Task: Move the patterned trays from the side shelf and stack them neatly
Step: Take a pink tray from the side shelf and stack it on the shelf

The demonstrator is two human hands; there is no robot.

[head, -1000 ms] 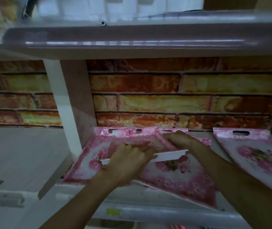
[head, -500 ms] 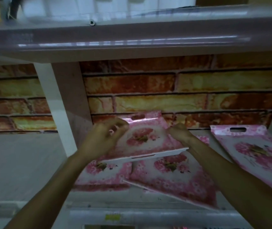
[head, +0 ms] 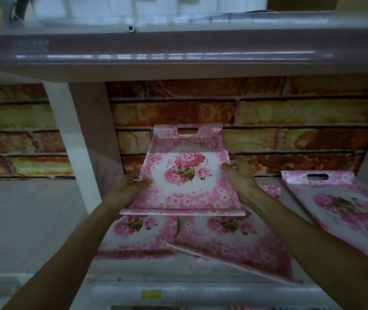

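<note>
- Holding one pink floral tray (head: 186, 175) in the air between both hands, the person has it tilted, handle slot up toward the brick-pattern wall (head: 290, 113), near edge lowest.
- Left hand (head: 127, 190) clasps the tray's left edge, thumb over the rim; right hand (head: 241, 177) braces the right edge with the fingers curled behind it. Both grips sit at the rims only, nothing supports the underside.
- Remaining trays lie on the shelf board (head: 200, 287) below: a left flat tray (head: 138, 233), a middle tray (head: 234, 240) resting askew with one corner overlapping the left one and its front corner close to the shelf lip, and a right tray (head: 346, 211) set apart, tilted.
- Risk 1: slip. Judged from the glossy surface and the edge-only grip, the held tray may slide downward out of the hands if the tilt steepens.
- Risk 2: knock. The held tray's near edge hangs just above the middle tray; lowering it carelessly could push that tray off the lip.
- Risk 3: head clearance. The upper shelf (head: 178, 54) sits close above; lifting higher could strike the handle end.
- Risk 4: uneven stack. Setting this tray on the skewed pair would likely leave it rocking; they want squaring first.
- Lighting is dim, so contact between the left and middle trays is probable, not certain.
</note>
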